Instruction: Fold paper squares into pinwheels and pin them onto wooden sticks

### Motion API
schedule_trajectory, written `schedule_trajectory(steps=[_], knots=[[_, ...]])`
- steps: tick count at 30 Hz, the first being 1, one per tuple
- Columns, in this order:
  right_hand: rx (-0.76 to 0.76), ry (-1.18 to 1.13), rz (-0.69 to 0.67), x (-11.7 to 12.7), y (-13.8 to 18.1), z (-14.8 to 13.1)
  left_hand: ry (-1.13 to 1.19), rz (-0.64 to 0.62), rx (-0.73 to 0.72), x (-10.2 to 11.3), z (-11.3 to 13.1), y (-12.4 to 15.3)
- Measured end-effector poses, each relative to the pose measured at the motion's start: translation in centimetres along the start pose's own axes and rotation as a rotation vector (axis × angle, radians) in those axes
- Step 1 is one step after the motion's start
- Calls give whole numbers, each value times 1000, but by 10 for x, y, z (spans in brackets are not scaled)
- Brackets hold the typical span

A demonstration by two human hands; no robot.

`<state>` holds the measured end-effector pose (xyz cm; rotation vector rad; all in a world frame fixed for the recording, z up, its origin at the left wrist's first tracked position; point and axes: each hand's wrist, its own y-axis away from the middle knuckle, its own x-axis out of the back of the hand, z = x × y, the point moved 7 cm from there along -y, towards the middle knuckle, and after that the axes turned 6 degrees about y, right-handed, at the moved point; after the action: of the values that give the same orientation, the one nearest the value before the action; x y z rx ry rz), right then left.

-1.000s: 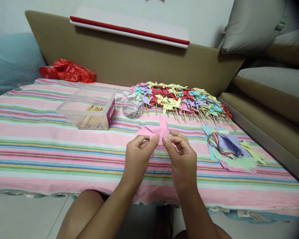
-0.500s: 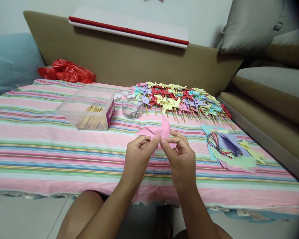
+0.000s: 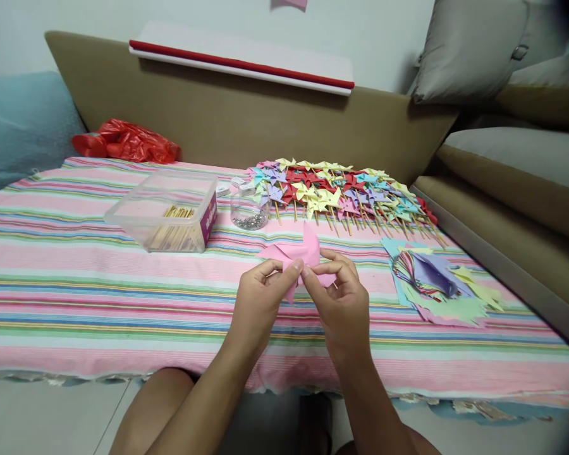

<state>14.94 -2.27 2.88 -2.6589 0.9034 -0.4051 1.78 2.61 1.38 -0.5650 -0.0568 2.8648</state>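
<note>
A pink paper pinwheel [image 3: 308, 243] is held up over the striped cloth, its folded blades spread out. My left hand [image 3: 267, 292] pinches it near the middle between thumb and fingers. From the other side my right hand [image 3: 339, 297] grips it too, and the two thumb tips nearly meet at its centre. Both thumbs hide the pinwheel's middle, so whether a pin is there cannot be seen. No stick shows on this pinwheel.
A clear plastic box [image 3: 142, 196] of wooden sticks [image 3: 175, 234] stands left. Beside it is a round clear tub [image 3: 250, 212] of small metal pins. Finished pinwheels [image 3: 336, 189] lie in rows behind; coloured paper sheets [image 3: 455, 303] lie right. A red plastic bag [image 3: 128, 142] sits back left.
The view has shifted slightly. Both hands keep their hold on the pink pinwheel, which has barely moved between them.
</note>
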Motion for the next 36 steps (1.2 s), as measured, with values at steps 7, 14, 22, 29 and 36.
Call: schedule_trajectory(steps=[7,14,22,29,36], knots=[[55,-191,91,8,-24,-19,290,244,-205,39,78,-36],[248,233,-383,-86,-117,-24,439,489,-419,118,129,-53],[405,572,-867,-233,-180,11,501,700,-337,160,117,-33],[498,857,-1145,-277,-175,39,584,697,-263,174,114,-33],[523,1039,-1213,-286,-166,47,614,651,-293,174,117,-35]])
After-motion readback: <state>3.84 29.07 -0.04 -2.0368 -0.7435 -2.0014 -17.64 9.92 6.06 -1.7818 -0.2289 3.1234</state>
